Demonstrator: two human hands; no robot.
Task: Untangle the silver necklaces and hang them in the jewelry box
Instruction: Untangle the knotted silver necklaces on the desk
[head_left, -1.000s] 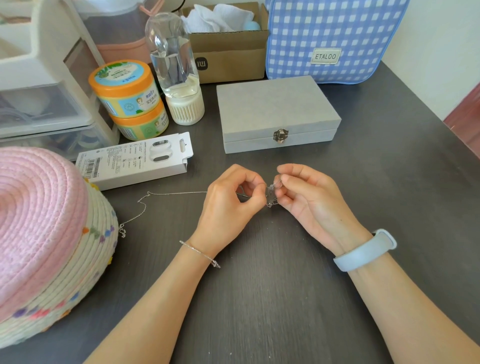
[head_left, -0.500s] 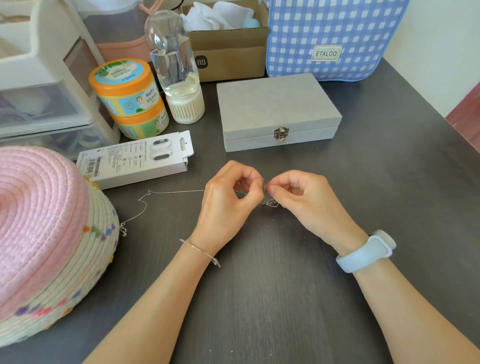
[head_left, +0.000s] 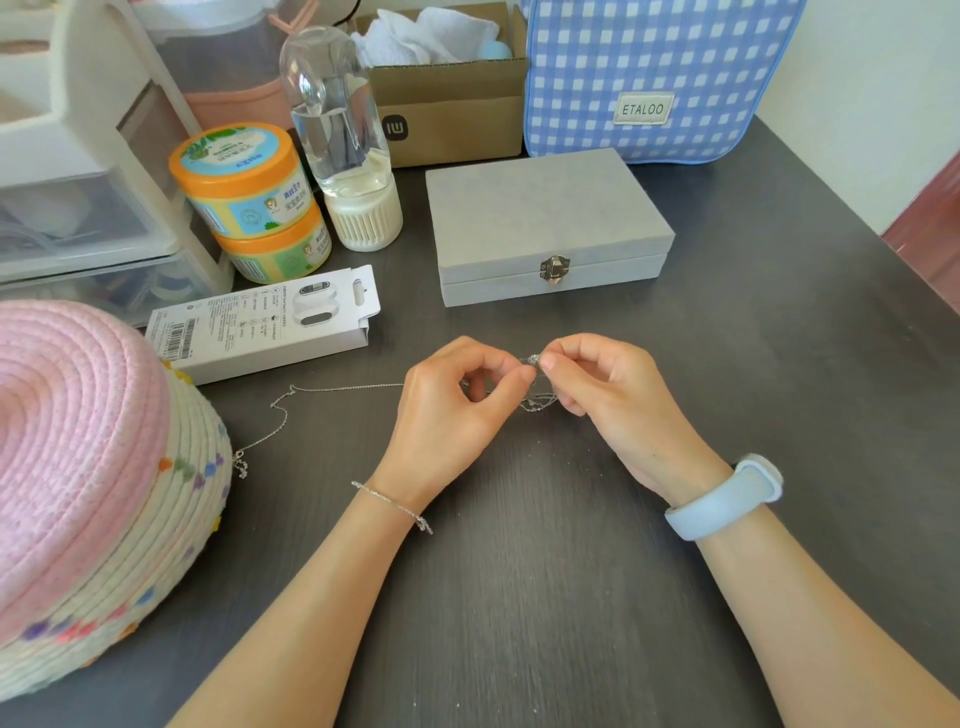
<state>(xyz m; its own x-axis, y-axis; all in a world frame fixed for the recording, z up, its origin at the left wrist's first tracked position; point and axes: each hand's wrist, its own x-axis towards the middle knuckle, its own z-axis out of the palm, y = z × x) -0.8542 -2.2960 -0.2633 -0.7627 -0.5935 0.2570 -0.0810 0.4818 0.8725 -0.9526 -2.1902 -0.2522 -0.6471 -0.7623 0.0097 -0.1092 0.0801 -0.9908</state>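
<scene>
Both my forearms reach forward over the bench (head_left: 571, 597), wrists low, hands meeting just in front of the box (head_left: 545, 223). My left hand (head_left: 457, 405) is curled, thumb and forefinger pinching the necklaces (head_left: 535, 402). My right hand (head_left: 597, 384) is curled too, its fingertips (head_left: 548, 362) pinching the same tangle from the other side. The knot of silver chain hangs between the two hands, just off the bench. One loose strand (head_left: 332, 388) trails from my left hand across the bench, away from the box, ending beside the hat (head_left: 78, 467). The box sits closed, clasp (head_left: 554, 269) facing me.
</scene>
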